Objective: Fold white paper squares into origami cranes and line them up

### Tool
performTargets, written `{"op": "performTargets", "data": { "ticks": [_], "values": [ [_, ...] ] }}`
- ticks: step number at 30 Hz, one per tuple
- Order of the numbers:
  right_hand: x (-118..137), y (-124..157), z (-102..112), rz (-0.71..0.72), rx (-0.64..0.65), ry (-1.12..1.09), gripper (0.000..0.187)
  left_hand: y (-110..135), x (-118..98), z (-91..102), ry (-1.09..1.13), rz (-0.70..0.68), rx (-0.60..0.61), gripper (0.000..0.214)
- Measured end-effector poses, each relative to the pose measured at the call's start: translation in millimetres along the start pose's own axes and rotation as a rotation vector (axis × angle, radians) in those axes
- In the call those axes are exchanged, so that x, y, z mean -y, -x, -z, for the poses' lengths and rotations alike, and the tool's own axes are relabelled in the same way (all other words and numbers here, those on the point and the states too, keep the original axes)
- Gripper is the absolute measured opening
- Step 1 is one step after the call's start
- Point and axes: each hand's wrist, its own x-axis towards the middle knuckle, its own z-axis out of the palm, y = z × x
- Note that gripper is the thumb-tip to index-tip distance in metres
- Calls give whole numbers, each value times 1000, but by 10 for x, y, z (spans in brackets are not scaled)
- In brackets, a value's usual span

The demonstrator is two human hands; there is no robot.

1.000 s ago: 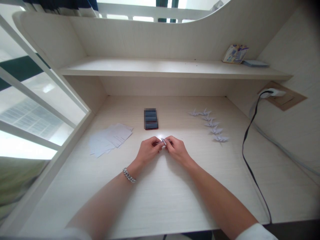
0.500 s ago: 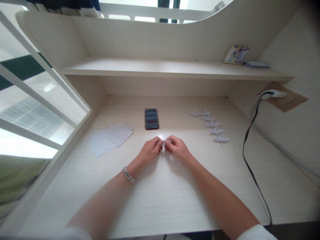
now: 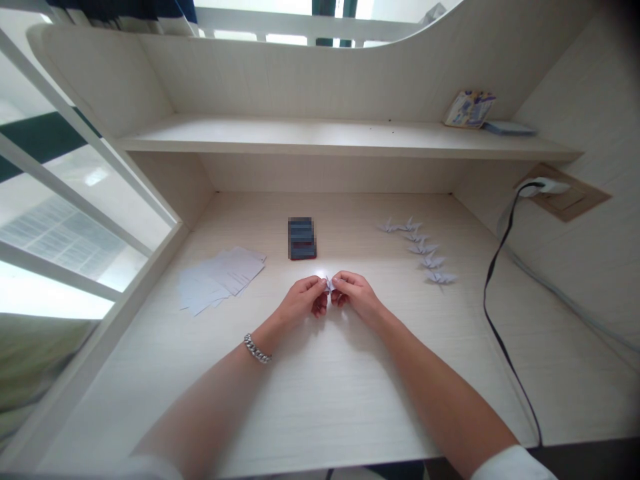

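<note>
white folded paper (image 3: 329, 285), white cranes (image 3: 439, 277), pale wood-grained desk (image 3: 325, 413), black cord (image 3: 485, 301)

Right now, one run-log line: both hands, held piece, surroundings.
left hand: pinching small folded paper | right hand: pinching it too | left: loose paper sheets | right: folded paper figures | beyond hands: dark pixelated rectangle
</note>
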Motion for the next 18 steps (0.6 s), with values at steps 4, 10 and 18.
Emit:
{"op": "performTargets", "data": {
  "ticks": [4, 10, 18],
  "values": [
    [8, 4, -6, -13, 5, -40, 25, -4, 11, -7, -25, -24, -28, 33],
    [9, -4, 7, -38, 8, -15, 30, -12, 65, -29, -113, -80, -69, 34],
    [-4, -5, 26, -47, 78, -5, 36, -16, 61, 4, -113, -22, -33, 37]
  ]
}}
